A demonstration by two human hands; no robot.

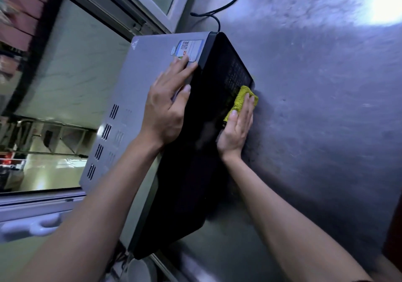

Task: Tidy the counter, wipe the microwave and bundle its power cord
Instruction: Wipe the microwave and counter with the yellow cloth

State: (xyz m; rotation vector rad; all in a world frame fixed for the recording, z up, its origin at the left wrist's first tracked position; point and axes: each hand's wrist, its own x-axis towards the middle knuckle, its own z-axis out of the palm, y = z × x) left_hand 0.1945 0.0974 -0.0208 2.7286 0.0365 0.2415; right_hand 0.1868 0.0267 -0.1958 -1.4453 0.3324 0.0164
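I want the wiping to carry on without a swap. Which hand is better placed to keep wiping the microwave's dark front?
Right. The right hand already presses the yellow-green cloth against the microwave front; the left hand lies flat on top, apparently bracing it.

The table [315, 85] is grey, shiny metal with a bright spot of light on it. The microwave [152, 107] sits right on it by the window. A black cord [230, 1] lies on the table behind the microwave.
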